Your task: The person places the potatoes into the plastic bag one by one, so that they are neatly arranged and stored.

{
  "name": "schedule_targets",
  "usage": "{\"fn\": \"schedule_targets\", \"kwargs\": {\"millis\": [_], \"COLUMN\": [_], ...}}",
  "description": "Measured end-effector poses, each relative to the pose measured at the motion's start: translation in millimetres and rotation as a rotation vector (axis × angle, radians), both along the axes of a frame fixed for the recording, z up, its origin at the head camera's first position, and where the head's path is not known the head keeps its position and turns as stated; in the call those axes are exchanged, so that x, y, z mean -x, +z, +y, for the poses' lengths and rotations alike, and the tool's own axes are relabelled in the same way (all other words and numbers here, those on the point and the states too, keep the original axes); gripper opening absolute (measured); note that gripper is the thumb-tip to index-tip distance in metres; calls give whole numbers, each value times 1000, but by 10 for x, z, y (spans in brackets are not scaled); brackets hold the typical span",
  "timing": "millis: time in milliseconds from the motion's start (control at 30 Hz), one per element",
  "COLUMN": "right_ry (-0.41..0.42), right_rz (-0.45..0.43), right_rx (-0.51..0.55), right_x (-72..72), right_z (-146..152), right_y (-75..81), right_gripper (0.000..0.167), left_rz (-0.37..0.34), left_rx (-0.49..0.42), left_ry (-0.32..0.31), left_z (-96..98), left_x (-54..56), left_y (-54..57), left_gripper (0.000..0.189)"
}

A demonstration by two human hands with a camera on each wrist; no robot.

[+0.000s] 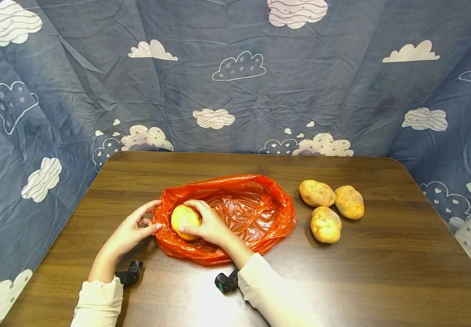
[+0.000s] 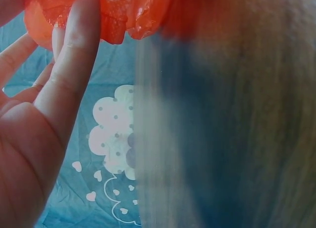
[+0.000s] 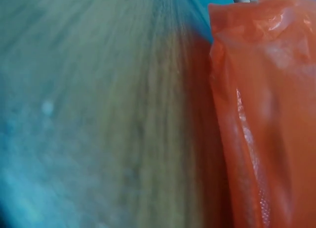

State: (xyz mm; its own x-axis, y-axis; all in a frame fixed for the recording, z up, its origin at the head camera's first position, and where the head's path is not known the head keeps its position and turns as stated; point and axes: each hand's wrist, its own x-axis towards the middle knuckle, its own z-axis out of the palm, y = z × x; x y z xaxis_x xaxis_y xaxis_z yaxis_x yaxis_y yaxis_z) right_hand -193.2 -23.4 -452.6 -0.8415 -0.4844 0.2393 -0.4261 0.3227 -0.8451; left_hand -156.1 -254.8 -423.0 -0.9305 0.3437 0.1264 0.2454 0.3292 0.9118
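Observation:
A red plastic bag [image 1: 243,218] lies on the table with its mouth spread wide, facing up. Inside its left end my right hand [image 1: 208,225] grips a round yellow potato [image 1: 184,221], thumb on the near side and fingers over the far side. My left hand [image 1: 131,229] is at the bag's left rim, its thumb and forefinger spread apart with their tips at the plastic. In the left wrist view, a straight finger [image 2: 74,65] of that hand reaches up to the bag. The right wrist view shows the bag's outer wall [image 3: 266,119]; the right hand is hidden there.
Three potatoes sit close together on the table right of the bag: one at the back [image 1: 317,193], one at the right [image 1: 349,202] and one nearer [image 1: 326,225]. Black wrist devices [image 1: 130,272] show at both sleeves. A cloud-patterned cloth [image 1: 235,100] hangs behind the wooden table [image 1: 382,272].

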Motion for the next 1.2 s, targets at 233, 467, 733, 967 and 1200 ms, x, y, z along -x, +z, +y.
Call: {"fn": "schedule_targets", "kwargs": {"millis": [233, 467, 733, 967, 1200], "right_ry": [15, 26, 24, 26, 6], "right_rz": [-1, 76, 127, 212, 281], "right_rx": [-13, -51, -23, -2, 14], "right_x": [-3, -18, -55, -113, -170], "right_z": [18, 63, 190, 304, 411], "right_y": [27, 109, 228, 334, 429], "right_gripper": [62, 61, 62, 62, 60], "left_rz": [14, 27, 22, 28, 39], "left_rx": [22, 31, 36, 21, 18], "left_ry": [13, 20, 11, 15, 10], "left_z": [9, 17, 15, 29, 101], "left_x": [1, -6, 0, -8, -71], "left_y": [2, 5, 10, 16, 163], "left_gripper": [55, 55, 56, 56, 53]}}
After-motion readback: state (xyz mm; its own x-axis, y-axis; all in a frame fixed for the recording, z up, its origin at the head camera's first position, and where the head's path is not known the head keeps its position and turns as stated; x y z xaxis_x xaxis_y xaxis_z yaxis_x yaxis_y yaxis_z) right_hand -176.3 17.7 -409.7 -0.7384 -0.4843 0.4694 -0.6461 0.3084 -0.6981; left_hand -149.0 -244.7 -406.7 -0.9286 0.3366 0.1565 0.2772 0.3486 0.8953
